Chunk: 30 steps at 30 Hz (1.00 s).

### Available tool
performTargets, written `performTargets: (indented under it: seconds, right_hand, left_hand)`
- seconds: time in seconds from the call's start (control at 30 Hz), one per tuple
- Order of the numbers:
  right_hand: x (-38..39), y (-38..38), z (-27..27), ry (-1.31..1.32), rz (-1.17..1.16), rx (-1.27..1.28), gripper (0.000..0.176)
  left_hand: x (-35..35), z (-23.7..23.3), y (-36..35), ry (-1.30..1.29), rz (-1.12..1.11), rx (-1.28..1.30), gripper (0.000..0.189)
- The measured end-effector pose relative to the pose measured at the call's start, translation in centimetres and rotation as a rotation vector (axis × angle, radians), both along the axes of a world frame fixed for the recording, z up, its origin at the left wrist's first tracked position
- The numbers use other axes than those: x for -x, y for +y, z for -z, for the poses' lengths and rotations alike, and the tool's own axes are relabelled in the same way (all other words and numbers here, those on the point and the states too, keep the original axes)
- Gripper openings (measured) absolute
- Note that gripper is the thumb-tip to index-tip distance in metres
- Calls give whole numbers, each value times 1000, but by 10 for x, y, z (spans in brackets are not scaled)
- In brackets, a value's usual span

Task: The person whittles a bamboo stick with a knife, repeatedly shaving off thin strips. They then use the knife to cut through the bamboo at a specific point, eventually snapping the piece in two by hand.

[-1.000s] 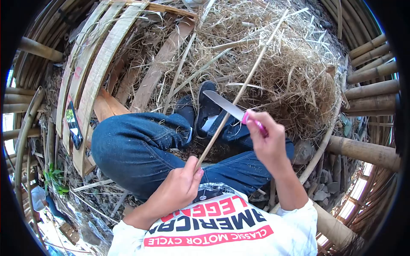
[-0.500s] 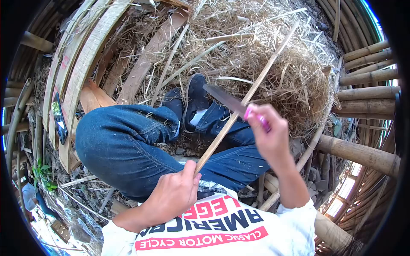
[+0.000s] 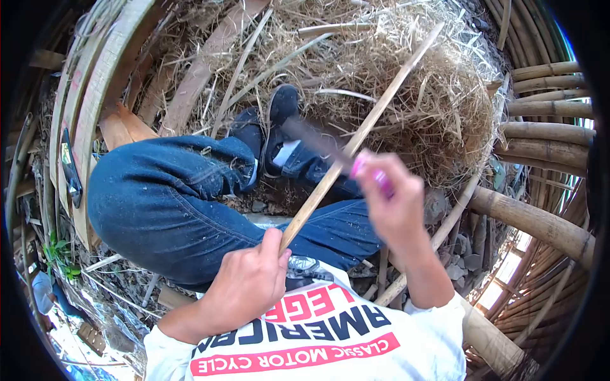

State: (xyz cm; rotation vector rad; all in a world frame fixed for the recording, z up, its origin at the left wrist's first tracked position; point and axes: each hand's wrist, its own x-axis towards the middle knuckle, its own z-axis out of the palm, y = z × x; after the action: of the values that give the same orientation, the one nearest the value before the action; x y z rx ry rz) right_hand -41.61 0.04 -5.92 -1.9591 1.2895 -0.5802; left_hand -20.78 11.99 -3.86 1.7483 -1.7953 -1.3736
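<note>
A long, thin bamboo strip [image 3: 379,113] slants from my lap up to the right, over a heap of shavings. My left hand [image 3: 249,277] is closed around its lower end, close to my shirt. In my right hand [image 3: 395,200] is a knife [image 3: 316,139] with a pink handle, its fingers wrapped round the grip. The blade points up and to the left and overlaps the strip about midway along it. Motion blurs the blade and the right hand.
Pale curly shavings [image 3: 438,108] pile up beyond my shoes. Curved wooden boards [image 3: 105,89] stand on the left, with a phone [image 3: 71,171] resting on them. Thick bamboo poles [image 3: 527,222] run along the right side. My crossed legs [image 3: 171,203] lie under the work.
The knife and my right hand have shifted slightly left and down in the view. The whole view has also slid a little. My left hand keeps its hold on the strip.
</note>
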Motion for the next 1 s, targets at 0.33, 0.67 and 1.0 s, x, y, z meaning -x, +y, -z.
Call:
performTargets:
  seconds: [0.33, 0.67, 1.0]
  right_hand:
    - [5, -2, 1, 104, 127, -47, 11]
    - [8, 11, 6, 108, 30, 60, 9]
    - [18, 0, 14, 103, 110, 148, 10]
  left_hand:
    - [3, -1, 4, 26, -46, -62, 14]
    - [6, -4, 5, 17, -3, -121, 17]
    - [4, -4, 1, 28, -1, -155, 19]
